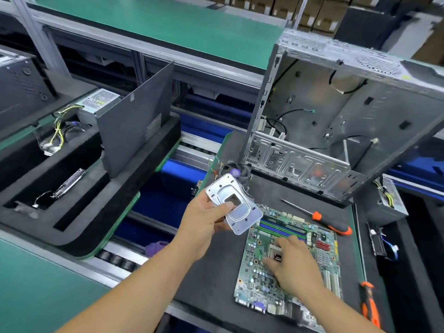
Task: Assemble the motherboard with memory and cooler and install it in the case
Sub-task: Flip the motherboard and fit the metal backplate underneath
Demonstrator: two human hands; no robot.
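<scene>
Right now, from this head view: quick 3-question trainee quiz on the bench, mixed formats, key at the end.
1. True or false: the motherboard is already mounted inside the case.
2. Multiple choice: what does the left hand hold? A) a screwdriver B) a silver metal cooler bracket C) a memory stick
3. Fill in: the right hand rests on the board near the CPU ____.

Key
1. False: the board lies flat on the dark mat, in front of the open case.
2. B: both orange-handled screwdrivers lie untouched on the mat.
3. socket
</scene>
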